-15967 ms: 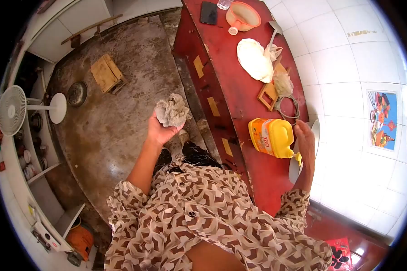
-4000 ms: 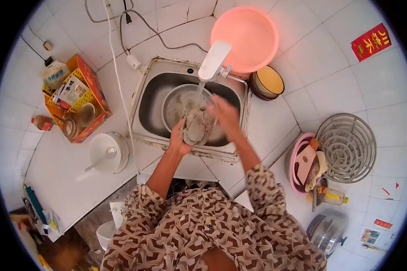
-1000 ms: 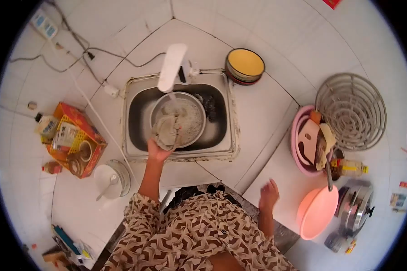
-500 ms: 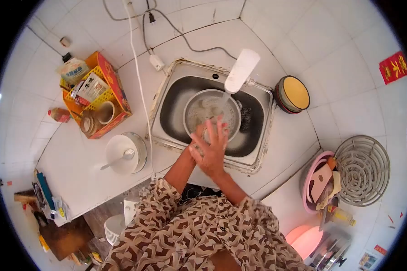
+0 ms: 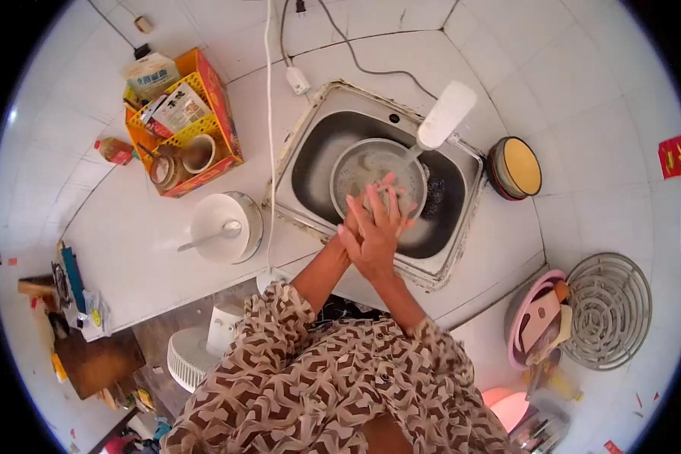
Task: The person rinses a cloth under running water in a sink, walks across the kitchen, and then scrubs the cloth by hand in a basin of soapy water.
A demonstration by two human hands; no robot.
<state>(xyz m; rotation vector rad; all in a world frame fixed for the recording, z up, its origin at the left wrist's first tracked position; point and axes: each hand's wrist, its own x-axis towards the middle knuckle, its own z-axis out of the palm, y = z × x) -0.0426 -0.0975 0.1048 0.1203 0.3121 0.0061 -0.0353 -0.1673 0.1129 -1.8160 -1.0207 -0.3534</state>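
Observation:
My right hand point(image 5: 377, 246) lies over my left hand with its fingers stretched and spread. Beneath it, my left hand point(image 5: 353, 221) is mostly hidden. A pale greyish lump point(image 5: 384, 201) shows between the fingers; its kind is unclear. Both hands are above the near part of a round metal basin point(image 5: 339, 163), which stands in the steel sink point(image 5: 306, 178). Cloudy, bubbly water and pale pieces are in the basin. Over its far right rim hangs a white faucet point(image 5: 448, 113), with water running from its spout.
A dark scrubber point(image 5: 434, 198) lies in the sink, right of the basin. Stacked bowls point(image 5: 520, 168) stand at the sink's right. To the left are a white bowl point(image 5: 204, 219) with a spoon and a box of jars point(image 5: 227, 144). A white cord point(image 5: 271, 113) crosses the counter.
The view has shifted, so the sink and counter appear farther right. My right hand remains over my left, its fingers slightly moved. Water still runs into the basin.

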